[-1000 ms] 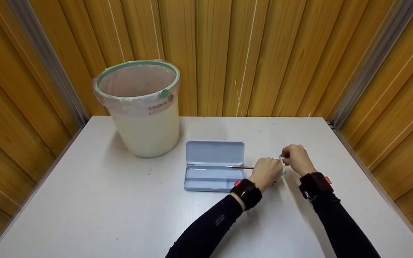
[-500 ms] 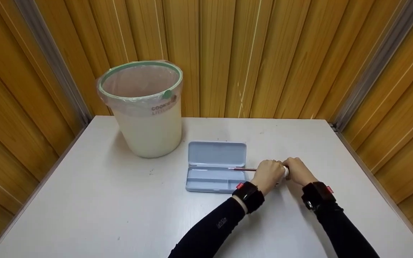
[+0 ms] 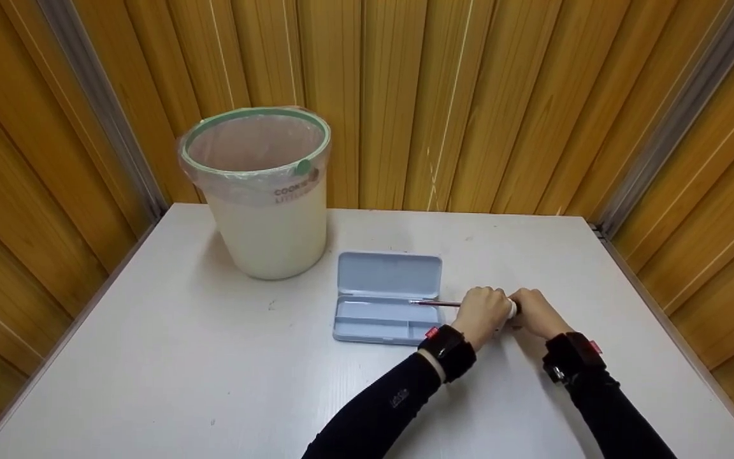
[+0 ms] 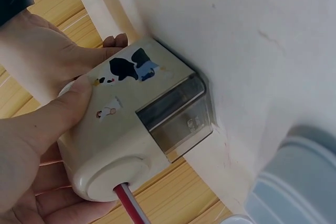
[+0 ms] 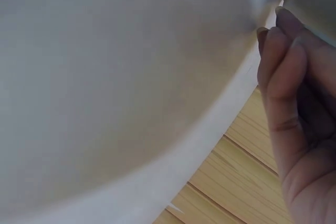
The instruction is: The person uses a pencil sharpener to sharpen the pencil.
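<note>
My left hand (image 3: 483, 313) grips a cream pencil sharpener (image 4: 118, 140) with cow-like black patches and a clear shavings drawer (image 4: 181, 124). In the left wrist view the thumb lies over its top, and the fingers curl beneath. A red-and-silver pencil (image 4: 132, 207) sticks out of the sharpener's round front hole; in the head view it points left over the pencil case. My right hand (image 3: 538, 313) is at the sharpener's far end, fingers curled at the crank side, beside a white round part (image 3: 512, 309). The crank handle itself is hidden behind the fingers (image 5: 286, 72).
A light-blue pencil case (image 3: 389, 274) lies unfolded on the white table (image 3: 265, 376), its compartments showing, just left of the hands. Further back on the left stands a cream bucket (image 3: 271, 236) with a green rim and a clear plastic liner. Wood-patterned walls (image 3: 392, 95) enclose the table.
My right hand has come down and closer to the left hand from its higher position at the crank. The left hand keeps its grip on the sharpener. The head view has shifted slightly.
</note>
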Demonstrator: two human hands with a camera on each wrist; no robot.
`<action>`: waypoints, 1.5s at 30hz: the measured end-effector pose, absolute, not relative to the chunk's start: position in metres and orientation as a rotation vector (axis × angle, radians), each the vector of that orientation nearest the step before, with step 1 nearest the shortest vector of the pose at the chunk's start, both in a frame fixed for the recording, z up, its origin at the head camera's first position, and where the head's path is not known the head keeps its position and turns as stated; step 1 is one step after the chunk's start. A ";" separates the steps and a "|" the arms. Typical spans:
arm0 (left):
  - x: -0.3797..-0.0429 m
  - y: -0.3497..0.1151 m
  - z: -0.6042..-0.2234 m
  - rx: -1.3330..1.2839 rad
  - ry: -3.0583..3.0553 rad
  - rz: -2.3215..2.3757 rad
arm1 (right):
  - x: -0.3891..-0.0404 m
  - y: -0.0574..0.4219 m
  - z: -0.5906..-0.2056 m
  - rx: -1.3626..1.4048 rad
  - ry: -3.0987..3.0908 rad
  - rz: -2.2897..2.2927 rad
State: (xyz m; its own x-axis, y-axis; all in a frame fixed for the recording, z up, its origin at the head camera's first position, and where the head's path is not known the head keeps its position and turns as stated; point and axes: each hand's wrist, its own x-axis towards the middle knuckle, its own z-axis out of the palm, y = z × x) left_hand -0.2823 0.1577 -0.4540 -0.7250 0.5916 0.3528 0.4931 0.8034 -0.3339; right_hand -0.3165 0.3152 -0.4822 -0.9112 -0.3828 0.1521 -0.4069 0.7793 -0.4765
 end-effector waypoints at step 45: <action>-0.278 0.163 -0.452 -0.770 -2.596 0.357 | -0.254 0.305 -0.460 0.504 -2.954 0.744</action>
